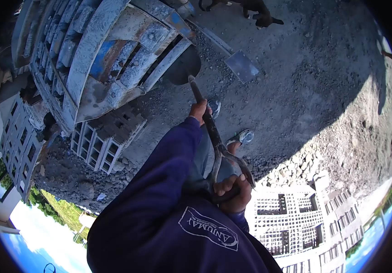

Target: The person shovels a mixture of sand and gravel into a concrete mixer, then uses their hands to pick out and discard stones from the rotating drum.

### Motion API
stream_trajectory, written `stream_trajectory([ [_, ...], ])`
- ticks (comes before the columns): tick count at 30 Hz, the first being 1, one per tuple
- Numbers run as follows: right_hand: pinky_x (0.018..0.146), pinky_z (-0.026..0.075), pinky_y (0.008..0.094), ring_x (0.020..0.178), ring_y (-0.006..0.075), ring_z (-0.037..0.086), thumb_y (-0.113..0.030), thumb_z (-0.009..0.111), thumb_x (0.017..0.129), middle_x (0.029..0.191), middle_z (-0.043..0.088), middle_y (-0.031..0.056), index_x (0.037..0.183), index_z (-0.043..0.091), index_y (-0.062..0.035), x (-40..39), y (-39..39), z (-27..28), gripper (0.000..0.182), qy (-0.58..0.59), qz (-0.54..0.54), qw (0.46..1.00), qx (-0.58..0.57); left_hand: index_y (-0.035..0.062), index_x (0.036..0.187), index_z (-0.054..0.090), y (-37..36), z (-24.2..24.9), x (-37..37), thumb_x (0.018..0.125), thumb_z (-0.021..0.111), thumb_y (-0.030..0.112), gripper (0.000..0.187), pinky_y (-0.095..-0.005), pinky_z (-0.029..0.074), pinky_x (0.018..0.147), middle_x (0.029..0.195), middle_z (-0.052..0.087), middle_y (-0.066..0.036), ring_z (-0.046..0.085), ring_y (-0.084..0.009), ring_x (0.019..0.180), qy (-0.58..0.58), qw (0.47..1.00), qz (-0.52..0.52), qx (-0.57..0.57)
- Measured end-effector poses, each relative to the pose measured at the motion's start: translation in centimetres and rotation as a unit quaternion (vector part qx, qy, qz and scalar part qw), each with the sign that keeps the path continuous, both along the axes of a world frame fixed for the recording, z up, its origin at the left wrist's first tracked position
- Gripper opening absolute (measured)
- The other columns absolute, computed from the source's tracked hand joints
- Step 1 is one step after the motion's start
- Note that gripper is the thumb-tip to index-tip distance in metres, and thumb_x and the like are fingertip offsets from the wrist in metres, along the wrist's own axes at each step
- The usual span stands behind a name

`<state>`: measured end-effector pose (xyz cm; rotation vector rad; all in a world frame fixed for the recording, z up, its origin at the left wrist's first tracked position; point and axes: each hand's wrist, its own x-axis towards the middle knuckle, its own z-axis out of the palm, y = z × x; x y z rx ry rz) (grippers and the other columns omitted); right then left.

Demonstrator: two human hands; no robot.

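The gravel ground fills most of the view, grey and loose, part in shadow; a big cement-caked machine of steel bars stands at the far left, with stacks of hollow concrete blocks below it and more blocks near the right hand; a flat metal plate lies on the gravel. The shovel runs lengthwise away from the body, its dark blade at the machine's edge, its forked handle end nearest the chest. The left hand, on a blue sleeve, is wrapped round the shaft midway, nearer the blade; the right hand is closed tight round the grip at the near end. Two sandalled feet stand under the shaft; whether the blade carries any load I cannot tell, it being in shadow.
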<state>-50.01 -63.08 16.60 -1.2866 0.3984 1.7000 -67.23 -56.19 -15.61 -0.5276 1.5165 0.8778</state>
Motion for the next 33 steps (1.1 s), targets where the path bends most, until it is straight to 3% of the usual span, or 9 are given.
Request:
stream_trajectory([
  [2,0.049,0.046,0.0338,0.046,0.0176,0.048,-0.017,0.05,0.091,0.058,0.048,0.0069,0.146,0.021,0.0014,-0.2,0.8,2.3,0.065,-0.023,0.054,0.994,0.096,0.0018,0.095,0.05,0.0,3.0,0.7,0.093,0.059,0.027,0.027,-0.0353,0.046,0.045,0.064,0.053,-0.008,0.053,-0.0196,0.048,-0.025,1.0,-0.003,-0.007],
  [6,0.047,0.046,0.0324,0.045,0.018,0.048,-0.012,0.045,0.092,0.059,0.048,0.0094,0.145,0.02,0.0028,-1.7,2.0,3.2,0.06,-0.017,-0.035,0.995,0.094,0.0037,0.098,0.046,1.3,3.9,0.1,0.095,0.054,0.029,0.027,-0.0369,0.047,0.048,0.066,0.055,-0.009,0.056,-0.021,0.052,-0.059,0.997,-0.026,-0.039],
  [11,0.052,0.047,0.0359,0.046,0.019,0.05,-0.012,0.047,0.092,0.059,0.049,0.0092,0.147,0.014,0.0023,-4.8,1.7,-5.6,0.066,0.029,-0.06,0.995,0.068,0.0,0.09,0.049,4.5,-1.9,-6.2,0.092,0.059,0.023,0.025,-0.0375,0.049,0.048,0.07,0.053,-0.009,0.056,-0.0206,0.054,0.005,0.995,-0.083,-0.056],
  [15,0.057,0.048,0.0358,0.049,0.0191,0.054,-0.008,0.059,0.084,0.059,0.053,0.009,0.149,0.009,0.0014,-5.3,-1.4,-7.1,0.082,-0.016,0.121,0.982,0.145,0.0022,0.091,0.048,-0.5,-3.9,-8.1,0.092,0.059,0.026,0.026,-0.0382,0.05,0.05,0.072,0.054,-0.009,0.057,-0.0197,0.056,-0.073,0.995,-0.075,-0.01],
  [18,0.051,0.046,0.0345,0.046,0.0192,0.051,-0.012,0.058,0.084,0.057,0.051,0.0085,0.146,0.02,0.0019,-3.0,-2.9,-9.8,0.074,0.006,0.014,0.998,0.067,0.0105,0.086,0.048,0.4,-5.7,-6.9,0.089,0.061,0.031,0.025,-0.0376,0.047,0.049,0.067,0.054,-0.006,0.056,-0.0193,0.056,0.022,0.991,-0.135,0.005],
  [25,0.046,0.045,0.0336,0.043,0.0212,0.049,-0.018,0.051,0.09,0.057,0.048,0.0092,0.147,0.007,0.0049,-2.2,-0.7,-5.1,0.076,-0.035,0.043,0.992,0.116,0.0089,0.087,0.049,1.1,-3.0,-4.8,0.09,0.06,0.03,0.025,-0.0382,0.049,0.053,0.068,0.053,-0.006,0.057,-0.0194,0.057,-0.014,0.993,-0.116,-0.021],
  [27,0.058,0.05,0.038,0.05,0.0218,0.057,-0.017,0.061,0.085,0.058,0.054,0.0099,0.147,0.01,0.0032,-3.6,1.2,-5.4,0.082,-0.003,0.033,0.993,0.116,0.0085,0.087,0.049,1.8,-4.8,-6.6,0.09,0.061,0.03,0.025,-0.0385,0.049,0.055,0.068,0.052,-0.005,0.056,-0.0188,0.059,-0.025,0.993,-0.113,0.017],
  [29,0.057,0.049,0.0365,0.05,0.0213,0.058,-0.017,0.063,0.082,0.057,0.056,0.0096,0.147,0.013,0.0033,-4.8,1.0,-9.4,0.084,-0.016,0.095,0.99,0.104,0.0079,0.087,0.05,-0.3,-7.1,-8.9,0.089,0.061,0.03,0.025,-0.0385,0.048,0.057,0.069,0.052,-0.005,0.055,-0.0185,0.059,-0.093,0.991,-0.089,0.02],
  [33,0.046,0.045,0.03,0.041,0.0184,0.05,-0.02,0.057,0.086,0.054,0.05,0.0066,0.145,0.02,0.0069,-0.6,-0.2,-17.9,0.075,0.02,0.056,0.99,0.127,0.0015,0.092,0.05,3.3,-12.6,-7.4,0.09,0.06,0.027,0.027,-0.04,0.054,0.059,0.073,0.055,-0.009,0.058,-0.0218,0.062,0.078,0.988,-0.127,0.049],
])
